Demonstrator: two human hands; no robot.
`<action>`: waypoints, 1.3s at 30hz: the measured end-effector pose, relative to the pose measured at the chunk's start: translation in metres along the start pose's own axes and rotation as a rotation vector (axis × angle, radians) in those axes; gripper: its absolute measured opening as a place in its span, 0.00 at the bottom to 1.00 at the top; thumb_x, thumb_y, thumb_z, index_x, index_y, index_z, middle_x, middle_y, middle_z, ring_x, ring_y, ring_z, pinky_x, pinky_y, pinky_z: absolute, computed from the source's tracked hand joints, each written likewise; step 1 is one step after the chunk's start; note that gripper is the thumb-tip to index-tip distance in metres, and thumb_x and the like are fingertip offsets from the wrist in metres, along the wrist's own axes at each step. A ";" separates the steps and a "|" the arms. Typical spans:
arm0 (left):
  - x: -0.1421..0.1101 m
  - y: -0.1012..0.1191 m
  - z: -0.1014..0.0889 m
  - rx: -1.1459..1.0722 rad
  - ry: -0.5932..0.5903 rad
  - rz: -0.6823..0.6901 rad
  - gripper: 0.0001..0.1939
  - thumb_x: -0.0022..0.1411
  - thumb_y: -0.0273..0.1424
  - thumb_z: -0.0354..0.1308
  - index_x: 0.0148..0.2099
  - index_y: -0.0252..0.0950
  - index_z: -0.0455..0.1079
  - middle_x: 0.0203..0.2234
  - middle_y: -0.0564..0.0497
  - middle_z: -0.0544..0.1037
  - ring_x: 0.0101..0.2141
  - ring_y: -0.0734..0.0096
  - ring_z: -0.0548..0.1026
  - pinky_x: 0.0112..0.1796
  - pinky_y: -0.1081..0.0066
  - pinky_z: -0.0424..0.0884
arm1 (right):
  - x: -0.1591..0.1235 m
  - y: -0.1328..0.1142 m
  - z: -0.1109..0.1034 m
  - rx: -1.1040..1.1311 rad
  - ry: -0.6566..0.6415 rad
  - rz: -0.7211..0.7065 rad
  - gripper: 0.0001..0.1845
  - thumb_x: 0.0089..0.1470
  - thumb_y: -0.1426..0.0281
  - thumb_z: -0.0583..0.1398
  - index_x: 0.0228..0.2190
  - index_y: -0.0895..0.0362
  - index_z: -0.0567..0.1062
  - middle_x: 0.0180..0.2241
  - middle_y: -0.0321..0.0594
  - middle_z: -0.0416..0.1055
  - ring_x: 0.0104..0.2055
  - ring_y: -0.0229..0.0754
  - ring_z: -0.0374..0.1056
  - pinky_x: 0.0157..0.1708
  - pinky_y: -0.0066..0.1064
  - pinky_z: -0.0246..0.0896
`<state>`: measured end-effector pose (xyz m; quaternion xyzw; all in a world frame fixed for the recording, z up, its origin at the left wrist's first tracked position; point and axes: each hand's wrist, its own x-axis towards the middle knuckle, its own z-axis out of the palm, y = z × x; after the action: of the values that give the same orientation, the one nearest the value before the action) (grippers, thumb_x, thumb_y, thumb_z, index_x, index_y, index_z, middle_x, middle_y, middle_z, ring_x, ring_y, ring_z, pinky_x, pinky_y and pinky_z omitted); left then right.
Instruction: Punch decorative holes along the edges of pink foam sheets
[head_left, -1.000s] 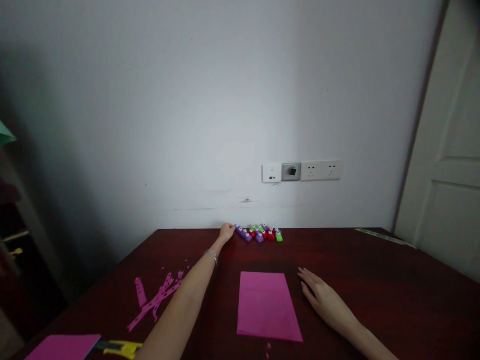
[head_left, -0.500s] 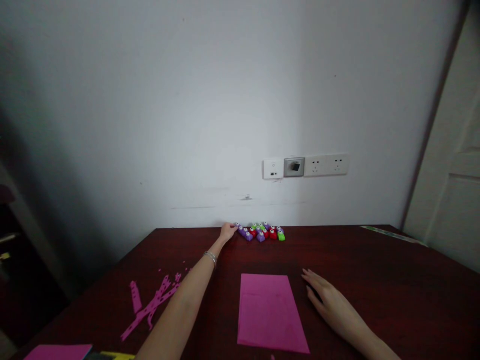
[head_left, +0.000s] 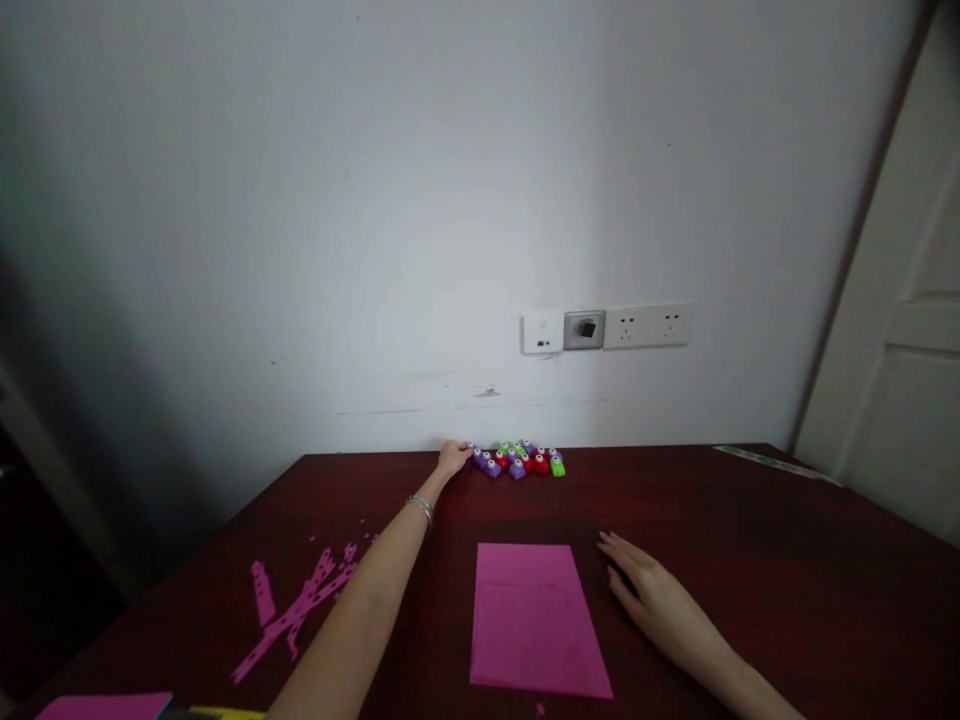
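Observation:
My left hand (head_left: pixel 453 458) reaches to the back edge of the table, its fingers closed at the leftmost purple craft punch (head_left: pixel 471 447). How firmly they grip it is too small to see. Beside it, a cluster of small craft punches has purple, red (head_left: pixel 541 464) and green (head_left: pixel 557 467) bodies with white round tops. My right hand (head_left: pixel 652 590) lies on the table with fingers stretched out, holding nothing. Just left of it is a flat pink sheet (head_left: pixel 536 620).
Cut pink strips with holes (head_left: pixel 300 608) and tiny scraps lie on the left of the dark red table (head_left: pixel 675 500). Another pink sheet (head_left: pixel 109 706) and a yellow item (head_left: pixel 225 713) show at the bottom left. A long patterned strip (head_left: pixel 776 463) lies at the back right, near the wall.
The view has shifted slightly, so everything sits a little further left and higher. Both hands keep nearly the same places relative to the table.

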<state>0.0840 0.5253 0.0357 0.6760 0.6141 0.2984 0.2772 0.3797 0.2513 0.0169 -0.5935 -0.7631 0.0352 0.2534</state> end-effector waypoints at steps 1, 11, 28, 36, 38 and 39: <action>0.000 0.000 -0.001 0.001 -0.005 0.000 0.17 0.61 0.36 0.52 0.49 0.32 0.63 0.45 0.47 0.68 0.42 0.63 0.69 0.40 0.61 0.69 | 0.000 0.001 0.001 0.002 0.004 -0.001 0.23 0.54 0.68 0.48 0.48 0.65 0.69 0.53 0.50 0.63 0.56 0.48 0.57 0.56 0.43 0.52; -0.011 0.002 -0.011 -0.041 0.031 0.025 0.17 0.60 0.36 0.52 0.49 0.32 0.64 0.44 0.47 0.68 0.41 0.63 0.70 0.40 0.61 0.69 | 0.003 0.002 0.000 0.009 0.016 0.006 0.23 0.54 0.68 0.48 0.47 0.64 0.70 0.52 0.50 0.64 0.55 0.47 0.59 0.56 0.41 0.53; -0.120 0.089 -0.071 -0.354 0.050 0.365 0.17 0.47 0.37 0.61 0.37 0.30 0.75 0.33 0.46 0.78 0.38 0.62 0.73 0.39 0.70 0.66 | 0.005 0.002 -0.003 0.083 0.036 -0.011 0.23 0.53 0.68 0.49 0.46 0.65 0.71 0.51 0.51 0.66 0.54 0.47 0.60 0.55 0.40 0.53; -0.194 0.099 -0.041 -0.406 -0.260 0.413 0.20 0.47 0.36 0.62 0.41 0.29 0.74 0.36 0.45 0.78 0.38 0.62 0.74 0.41 0.67 0.67 | 0.004 -0.003 -0.006 0.214 0.047 0.027 0.22 0.50 0.70 0.52 0.46 0.65 0.71 0.52 0.50 0.65 0.56 0.46 0.57 0.58 0.39 0.47; -0.203 0.098 -0.033 -0.415 -0.315 0.399 0.19 0.47 0.35 0.62 0.41 0.29 0.74 0.35 0.45 0.78 0.37 0.62 0.74 0.41 0.67 0.67 | 0.004 -0.003 -0.006 0.263 0.050 0.044 0.22 0.49 0.71 0.52 0.46 0.64 0.71 0.52 0.49 0.64 0.57 0.45 0.57 0.58 0.38 0.46; -0.205 0.097 -0.031 -0.417 -0.336 0.395 0.19 0.47 0.35 0.62 0.41 0.29 0.74 0.35 0.45 0.78 0.37 0.63 0.74 0.41 0.68 0.67 | 0.004 -0.003 -0.007 0.293 0.053 0.054 0.22 0.49 0.71 0.53 0.46 0.63 0.71 0.52 0.48 0.64 0.57 0.45 0.56 0.58 0.38 0.45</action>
<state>0.1118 0.3122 0.1157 0.7505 0.3427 0.3499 0.4436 0.3793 0.2524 0.0253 -0.5710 -0.7268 0.1373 0.3562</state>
